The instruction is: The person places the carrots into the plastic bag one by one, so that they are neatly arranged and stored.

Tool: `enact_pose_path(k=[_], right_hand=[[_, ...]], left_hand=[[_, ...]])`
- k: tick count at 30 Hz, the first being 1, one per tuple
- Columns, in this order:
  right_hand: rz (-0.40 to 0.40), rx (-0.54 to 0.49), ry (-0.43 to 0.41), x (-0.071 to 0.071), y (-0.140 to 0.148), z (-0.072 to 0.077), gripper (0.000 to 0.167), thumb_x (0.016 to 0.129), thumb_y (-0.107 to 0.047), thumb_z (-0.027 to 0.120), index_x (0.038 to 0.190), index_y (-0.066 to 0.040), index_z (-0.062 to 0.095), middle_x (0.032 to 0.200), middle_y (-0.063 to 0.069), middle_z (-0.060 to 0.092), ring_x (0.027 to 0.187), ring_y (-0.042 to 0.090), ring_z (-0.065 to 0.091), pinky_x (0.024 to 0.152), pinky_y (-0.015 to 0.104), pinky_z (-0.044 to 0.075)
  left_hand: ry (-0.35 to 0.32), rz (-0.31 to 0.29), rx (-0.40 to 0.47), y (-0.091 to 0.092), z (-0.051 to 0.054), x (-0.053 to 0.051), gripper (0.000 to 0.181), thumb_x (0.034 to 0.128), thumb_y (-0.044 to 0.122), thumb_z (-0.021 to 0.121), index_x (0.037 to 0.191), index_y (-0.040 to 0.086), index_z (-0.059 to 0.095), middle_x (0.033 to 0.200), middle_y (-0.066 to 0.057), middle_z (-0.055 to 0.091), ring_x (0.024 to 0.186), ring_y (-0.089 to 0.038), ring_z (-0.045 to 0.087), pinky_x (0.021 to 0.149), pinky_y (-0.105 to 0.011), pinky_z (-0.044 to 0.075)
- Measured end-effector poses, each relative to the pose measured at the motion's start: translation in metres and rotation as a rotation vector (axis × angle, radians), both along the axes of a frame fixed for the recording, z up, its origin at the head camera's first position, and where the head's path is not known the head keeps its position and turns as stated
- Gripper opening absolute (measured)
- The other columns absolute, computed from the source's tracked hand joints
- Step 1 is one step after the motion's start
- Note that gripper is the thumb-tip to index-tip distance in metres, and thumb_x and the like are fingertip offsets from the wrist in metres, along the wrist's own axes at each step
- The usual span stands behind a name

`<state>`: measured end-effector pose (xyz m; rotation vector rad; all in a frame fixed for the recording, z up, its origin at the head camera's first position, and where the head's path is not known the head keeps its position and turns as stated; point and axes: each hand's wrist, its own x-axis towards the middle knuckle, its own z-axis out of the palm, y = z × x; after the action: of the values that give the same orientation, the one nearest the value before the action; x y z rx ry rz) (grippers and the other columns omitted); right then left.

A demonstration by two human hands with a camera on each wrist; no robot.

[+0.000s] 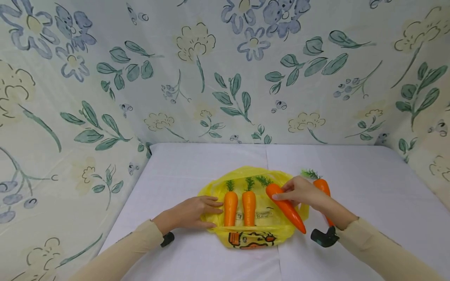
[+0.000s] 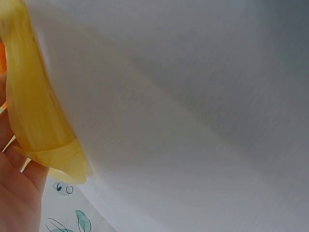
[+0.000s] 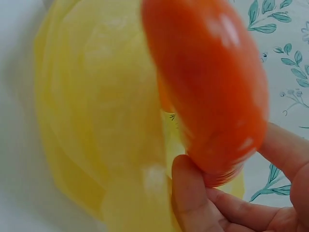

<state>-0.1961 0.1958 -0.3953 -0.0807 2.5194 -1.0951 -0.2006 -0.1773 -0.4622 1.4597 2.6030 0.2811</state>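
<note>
My right hand [image 1: 301, 192] pinches the thick upper end of an orange toy carrot [image 1: 289, 208], which tilts with its tip down to the right over the right part of a yellow plastic bag [image 1: 261, 171]. In the right wrist view, thumb and fingers hold the carrot [image 3: 212, 92] close beside the bag [image 3: 101, 106]. Two more carrots, a left one [image 1: 230, 208] and a middle one [image 1: 249, 208], lie side by side in the bag's opening, green tops away from me. With fingers extended, my left hand [image 1: 193, 212] rests on the bag's left edge.
Another carrot [image 1: 321, 185] lies right of the bag, partly hidden by my right forearm. A white cloth [image 1: 183, 168] covers the table. Floral fabric [image 1: 225, 105] rises behind it and at both sides. Black devices are near both wrists.
</note>
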Motion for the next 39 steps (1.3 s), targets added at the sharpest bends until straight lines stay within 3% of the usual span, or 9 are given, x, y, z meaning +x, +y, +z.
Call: enact_pose_path(k=[10,17,26,33,39], right_hand=[[-0.059,0.017,0.022,-0.006,-0.012,-0.011,0.058,0.080,-0.032,0.085,0.111,0.013,0.066,0.090,0.011,0.066,0.069,0.018,0.065,0.067,0.033,0.060],[-0.058,0.004,0.046,-0.008,-0.022,-0.021,0.035,0.082,-0.030,0.084,0.085,0.003,0.070,0.068,0.003,0.057,0.059,0.016,0.060,0.059,0.028,0.056],[-0.086,-0.046,0.047,-0.009,-0.031,-0.027,0.038,0.082,-0.028,0.084,0.066,-0.004,0.059,0.059,0.001,0.053,0.057,0.018,0.064,0.057,0.030,0.057],[-0.114,-0.072,0.011,-0.011,-0.038,-0.030,0.035,0.082,-0.028,0.084,0.083,0.003,0.068,0.071,0.007,0.064,0.059,0.019,0.066,0.058,0.034,0.059],[-0.128,-0.099,-0.013,-0.012,-0.043,-0.033,0.035,0.082,-0.026,0.084,0.084,0.004,0.066,0.069,0.008,0.065,0.058,0.021,0.066,0.056,0.038,0.059]], left_hand=[[0.005,-0.003,-0.012,0.001,0.000,-0.002,0.050,0.0965,0.047,0.062,0.138,0.019,0.063,0.146,0.002,0.052,0.139,-0.020,0.043,0.112,-0.040,0.037],[-0.007,0.001,-0.007,0.001,0.000,-0.001,0.050,0.0959,0.046,0.064,0.137,0.018,0.063,0.145,0.001,0.053,0.139,-0.021,0.043,0.112,-0.041,0.037],[-0.021,0.013,-0.012,0.002,0.002,0.000,0.050,0.0959,0.047,0.063,0.137,0.019,0.063,0.146,0.002,0.052,0.139,-0.020,0.043,0.112,-0.041,0.038],[-0.030,0.016,-0.010,0.001,0.004,0.000,0.049,0.0961,0.045,0.064,0.137,0.018,0.063,0.146,0.002,0.053,0.139,-0.020,0.043,0.112,-0.041,0.037],[-0.035,0.013,-0.006,0.001,0.003,0.000,0.049,0.0962,0.045,0.064,0.137,0.018,0.063,0.146,0.001,0.053,0.139,-0.020,0.043,0.113,-0.040,0.037]])
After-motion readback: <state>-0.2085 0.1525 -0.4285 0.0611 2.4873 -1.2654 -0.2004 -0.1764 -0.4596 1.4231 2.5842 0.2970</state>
